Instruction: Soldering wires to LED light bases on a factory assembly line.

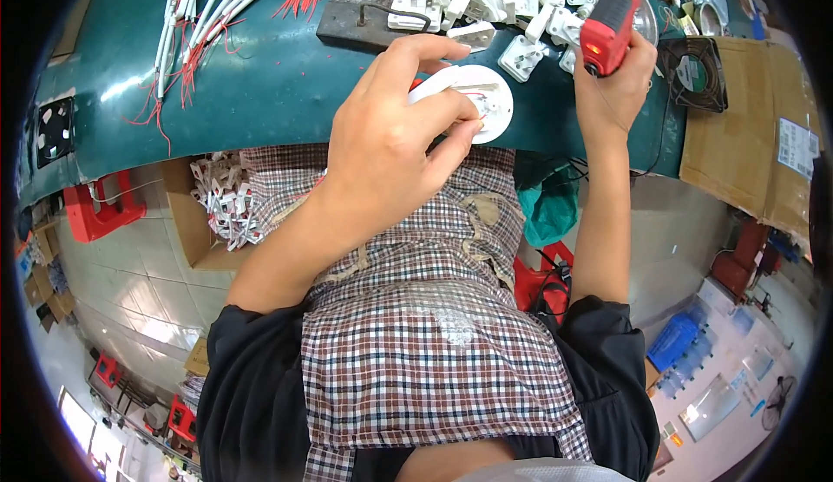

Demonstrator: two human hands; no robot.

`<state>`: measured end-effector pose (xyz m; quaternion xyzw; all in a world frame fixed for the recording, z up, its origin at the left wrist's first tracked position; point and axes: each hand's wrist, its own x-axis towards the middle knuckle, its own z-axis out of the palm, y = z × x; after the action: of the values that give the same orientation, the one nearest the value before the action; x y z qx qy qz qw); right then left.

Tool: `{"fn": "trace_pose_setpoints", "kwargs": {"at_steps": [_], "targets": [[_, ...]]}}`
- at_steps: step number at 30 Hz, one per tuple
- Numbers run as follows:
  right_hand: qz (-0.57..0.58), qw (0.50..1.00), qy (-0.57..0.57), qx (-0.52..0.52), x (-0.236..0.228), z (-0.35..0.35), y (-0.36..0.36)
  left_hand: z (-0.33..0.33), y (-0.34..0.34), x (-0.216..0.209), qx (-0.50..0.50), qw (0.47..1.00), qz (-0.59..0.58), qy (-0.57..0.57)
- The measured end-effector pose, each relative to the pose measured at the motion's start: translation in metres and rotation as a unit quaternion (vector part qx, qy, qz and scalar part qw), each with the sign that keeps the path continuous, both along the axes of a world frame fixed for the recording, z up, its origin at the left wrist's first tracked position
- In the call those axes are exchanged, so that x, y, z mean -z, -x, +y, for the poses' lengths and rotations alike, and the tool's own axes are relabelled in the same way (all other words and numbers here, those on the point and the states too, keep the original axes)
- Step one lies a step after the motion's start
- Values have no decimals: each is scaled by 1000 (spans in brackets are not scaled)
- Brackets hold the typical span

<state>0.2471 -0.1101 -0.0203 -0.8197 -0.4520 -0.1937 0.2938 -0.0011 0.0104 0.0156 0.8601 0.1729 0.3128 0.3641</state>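
My left hand (395,126) is closed around a round white plastic housing (499,109), tilted above the near edge of the bench. Its thumb and forefinger pinch together over the housing's open inside, where a thin red wire shows. My right hand (620,91) grips a red and black tool (610,26) that looks like a soldering gun. An orange lamp glows on its back end, and a thin wire trails from there. Its metal nose points away from me, apart from the housing. White plastic parts (521,57) lie on the bench between and beyond my hands.
A dark metal block (351,15) sits on the green bench (278,91). Bundles of white tubes with red wires (195,22) lie at the far left. Small black fans (694,74) and a cardboard box (751,126) stand right. White pieces fill a box (230,200) below.
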Motion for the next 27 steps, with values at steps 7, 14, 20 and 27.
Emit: {"fn": "trace_pose_setpoints", "kwargs": {"at_steps": [7, 14, 20, 27], "targets": [[7, 999, 33, -23, 7, 10, -6, -1, 0, 1, -2, 1000, 0, 15], [108, 992, -47, -41, -19, -10, 8, -1, 1, 4, 23, 997, -27, 65], [273, 951, -80, -121, -36, -33, 53, 6, 15, -15, -15, 993, -50, 103], [209, 963, -2, -168, -49, -47, 75, 63, 125, -29, -62, 991, 116, 37]]}}
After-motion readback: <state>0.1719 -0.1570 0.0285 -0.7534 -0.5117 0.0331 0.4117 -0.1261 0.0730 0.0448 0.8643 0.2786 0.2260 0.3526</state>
